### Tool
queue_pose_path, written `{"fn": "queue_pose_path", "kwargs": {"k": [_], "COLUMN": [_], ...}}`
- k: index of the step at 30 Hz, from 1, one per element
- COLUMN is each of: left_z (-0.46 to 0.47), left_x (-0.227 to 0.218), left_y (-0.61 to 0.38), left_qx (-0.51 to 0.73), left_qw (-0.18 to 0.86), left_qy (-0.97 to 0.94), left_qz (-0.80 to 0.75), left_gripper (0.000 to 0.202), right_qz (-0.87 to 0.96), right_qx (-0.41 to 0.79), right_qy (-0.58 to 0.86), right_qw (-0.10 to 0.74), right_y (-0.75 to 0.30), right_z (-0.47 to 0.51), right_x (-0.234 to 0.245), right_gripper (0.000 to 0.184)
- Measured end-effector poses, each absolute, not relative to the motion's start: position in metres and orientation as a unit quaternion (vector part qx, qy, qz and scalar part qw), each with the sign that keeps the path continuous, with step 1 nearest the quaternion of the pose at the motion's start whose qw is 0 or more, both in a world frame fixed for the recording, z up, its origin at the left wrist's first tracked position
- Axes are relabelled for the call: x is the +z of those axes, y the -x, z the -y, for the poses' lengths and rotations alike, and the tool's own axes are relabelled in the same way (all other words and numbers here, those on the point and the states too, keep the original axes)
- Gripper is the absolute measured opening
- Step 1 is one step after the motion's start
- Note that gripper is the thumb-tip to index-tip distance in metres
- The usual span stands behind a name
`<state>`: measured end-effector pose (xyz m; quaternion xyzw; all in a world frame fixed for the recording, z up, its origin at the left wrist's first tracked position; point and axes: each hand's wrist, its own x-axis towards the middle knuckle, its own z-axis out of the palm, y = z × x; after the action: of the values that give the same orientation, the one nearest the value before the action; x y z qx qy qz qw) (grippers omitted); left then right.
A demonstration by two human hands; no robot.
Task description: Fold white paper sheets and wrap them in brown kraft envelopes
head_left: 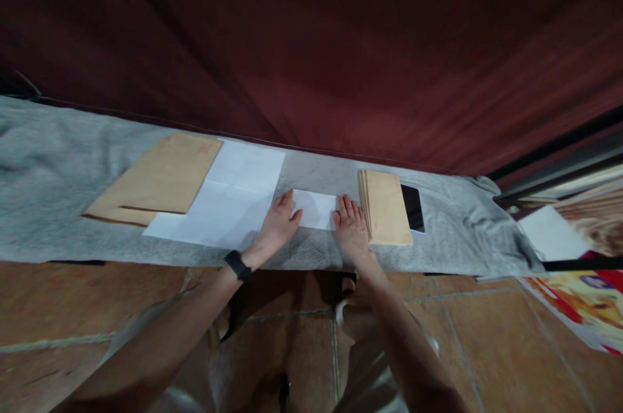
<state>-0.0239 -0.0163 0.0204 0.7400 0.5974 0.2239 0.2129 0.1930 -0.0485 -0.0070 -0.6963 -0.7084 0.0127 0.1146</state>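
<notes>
Okay, both bare hands on a small folded white paper [317, 210], which lies flat on the grey cloth [455, 221], about mid-surface, between the large white sheets to one side and the small envelopes to the other. Left hand [280, 221] flat, palm down, fingers extended over the paper's left end, thumb out on it; not gripping anything. Right hand [351, 225] likewise palm down, fingers stretched and slightly spread, fingertips at the paper's right end; nothing grasped, just pressing or resting, can't tell how hard. Black wristband [238, 265] on the left wrist. Just left of the left hand: large white paper [238, 182], crease across it, its right edge partly behind the left hand. Large brown envelopes [168, 176] overlap its left part, at least two, stacked askew. Right of the right hand, just beside its fingers: stack of small brown envelopes [389, 208], slightly fanned at the left edge. Dark phone [413, 206] next to that, partly under or behind the stack, can't tell which. Dark red curtain [311, 62] hangs behind the cloth-covered surface. Tiled floor [477, 341] below; printed colourful sheet [586, 302] at far right.
</notes>
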Motion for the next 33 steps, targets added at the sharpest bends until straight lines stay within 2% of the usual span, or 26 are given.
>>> {"fn": "queue_pose_path", "kwargs": {"k": [9,14,20,23,26,30,33], "left_z": [0.009,0.003,0.006,0.009,0.01,0.011,0.012], "left_x": [0.01,0.002,0.012,0.02,0.025,0.026,0.029], "left_y": [0.029,0.031,0.025,0.024,0.023,0.02,0.018], "left_qx": [0.336,0.353,0.391,0.427,0.442,0.451,0.457], "left_qw": [0.323,0.371,0.485,0.539,0.548,0.556,0.577], "left_qy": [-0.638,-0.593,-0.5,-0.437,-0.417,-0.397,-0.374], "left_qz": [-0.613,-0.622,-0.601,-0.58,-0.575,-0.575,-0.565], "left_gripper": [0.056,0.07,0.081,0.08,0.078,0.075,0.069], "right_qz": [0.708,0.708,0.703,0.718,0.771,0.827,0.819], "right_qx": [0.008,0.022,0.025,0.038,0.074,0.111,0.107], "right_qy": [0.695,0.693,0.696,0.674,0.604,0.526,0.543], "right_qw": [0.127,0.131,0.143,0.168,0.185,0.163,0.149], "right_y": [-0.192,-0.193,-0.193,-0.191,-0.186,-0.175,-0.17], "right_z": [0.048,0.048,0.047,0.047,0.051,0.059,0.061], "right_x": [-0.008,-0.007,-0.003,0.004,0.013,0.022,0.026], "right_gripper": [0.053,0.053,0.052,0.052,0.054,0.062,0.056]}}
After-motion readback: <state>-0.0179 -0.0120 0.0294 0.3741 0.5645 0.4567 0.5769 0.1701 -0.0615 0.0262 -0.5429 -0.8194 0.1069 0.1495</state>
